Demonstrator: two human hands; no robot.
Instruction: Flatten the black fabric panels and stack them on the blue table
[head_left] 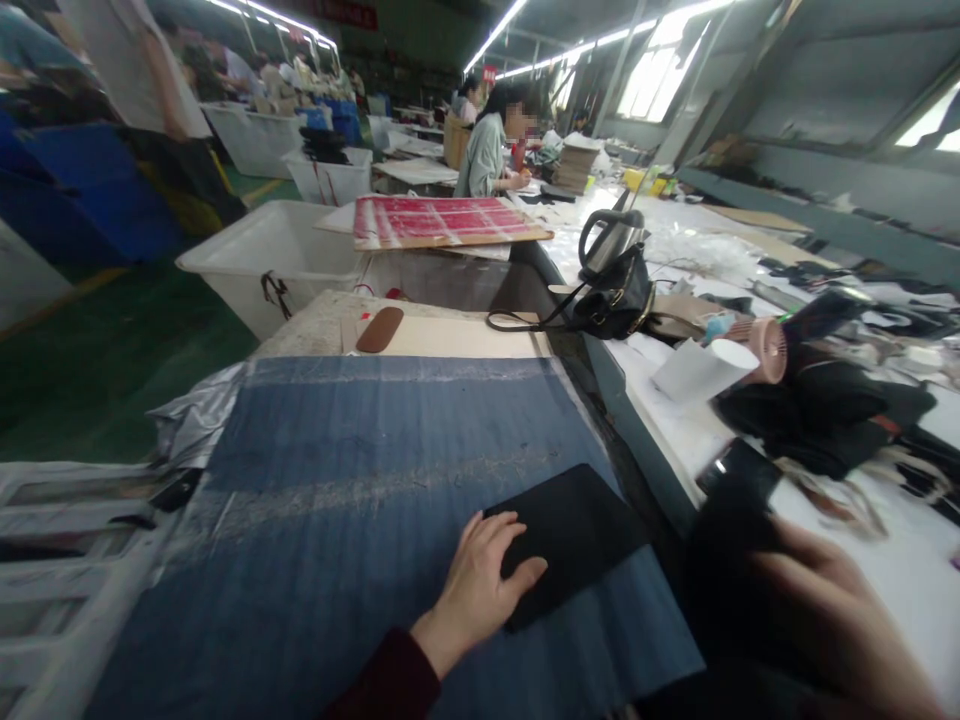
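My left hand lies flat with fingers spread on the near edge of a black rectangular piece of material, which rests on a blue-grey ribbed sheet. My right hand is at the lower right, blurred by motion, wrapped round a dark black object whose shape I cannot make out. A dark red sleeve covers my left forearm.
A brown oval piece lies on a beige board beyond the sheet. A black handbag, a pink fan and dark material pile sit on the white table to the right. White tubs stand left. A seated person works further back.
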